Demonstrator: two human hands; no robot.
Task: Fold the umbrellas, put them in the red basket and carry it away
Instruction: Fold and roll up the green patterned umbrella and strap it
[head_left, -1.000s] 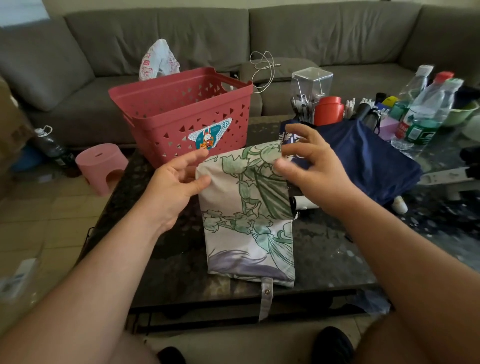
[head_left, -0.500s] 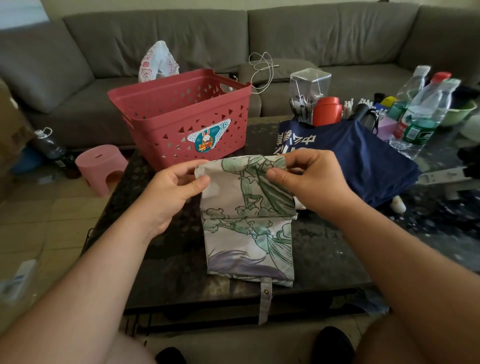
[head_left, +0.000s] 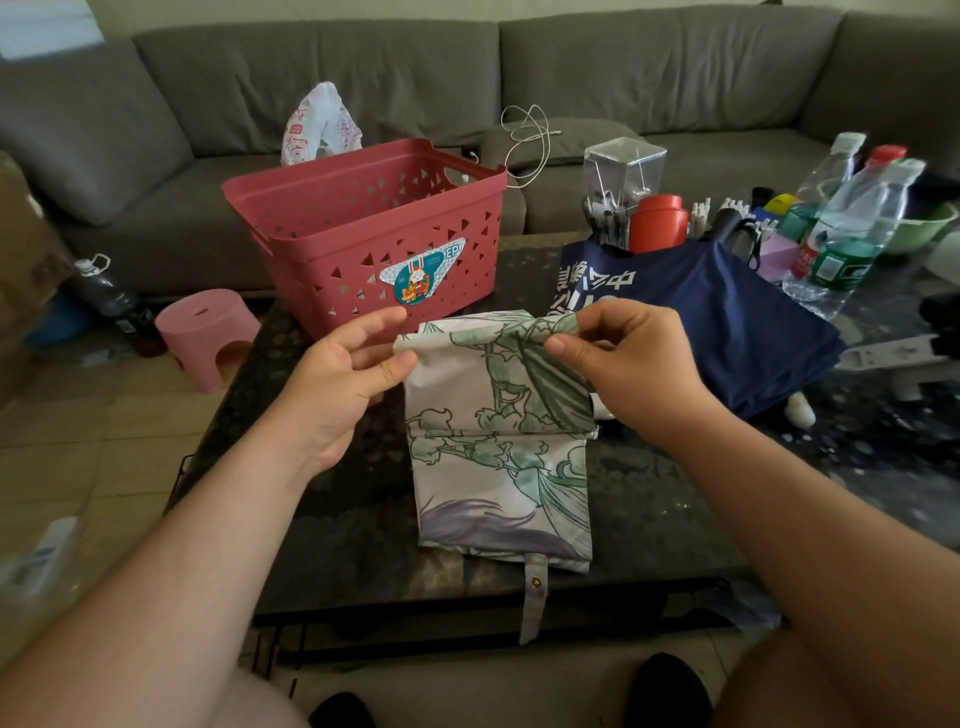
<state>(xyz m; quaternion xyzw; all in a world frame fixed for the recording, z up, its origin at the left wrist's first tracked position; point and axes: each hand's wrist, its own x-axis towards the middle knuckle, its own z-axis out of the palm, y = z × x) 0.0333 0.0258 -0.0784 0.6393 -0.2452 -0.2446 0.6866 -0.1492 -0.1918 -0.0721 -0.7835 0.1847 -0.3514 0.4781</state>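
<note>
Near the front edge of the dark stone coffee table (head_left: 332, 525) lies the white umbrella with green floral print (head_left: 501, 457), flattened for rolling. The right hand (head_left: 628, 364) pinches its far fabric edge; the left hand (head_left: 348, 374) pinches the other corner, likely to fold it over. The red perforated plastic basket (head_left: 374, 234) waits just behind.

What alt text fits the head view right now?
Both hands pinch the far edge of a floral umbrella lying on a dark table: left hand, right hand. A red basket stands behind, a navy umbrella to its right.
</note>
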